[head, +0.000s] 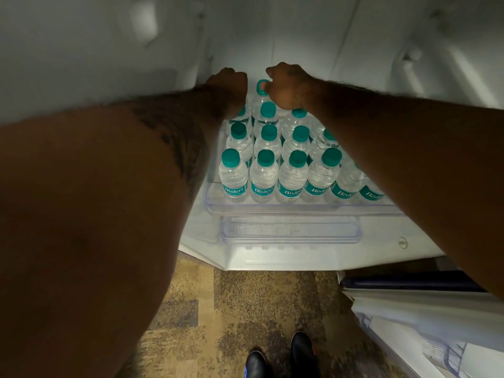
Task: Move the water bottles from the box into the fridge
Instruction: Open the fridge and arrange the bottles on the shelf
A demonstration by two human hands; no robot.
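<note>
Several clear water bottles (264, 175) with teal caps and teal labels stand in rows on the clear fridge shelf (300, 208). Both my arms reach deep into the fridge. My right hand (286, 85) grips the neck of a back-row bottle (261, 91), whose teal cap shows at my fingers. My left hand (227, 83) is at the back left, knuckles up and fingers curled away from the camera, above another bottle (241, 113). Whether it holds anything is hidden. The box is out of view.
White fridge walls (109, 50) close in on both sides and above. A clear drawer (289, 233) sits below the shelf. The open fridge door (425, 309) is at the lower right. Patterned carpet (245, 296) and my black shoes (281, 358) are below.
</note>
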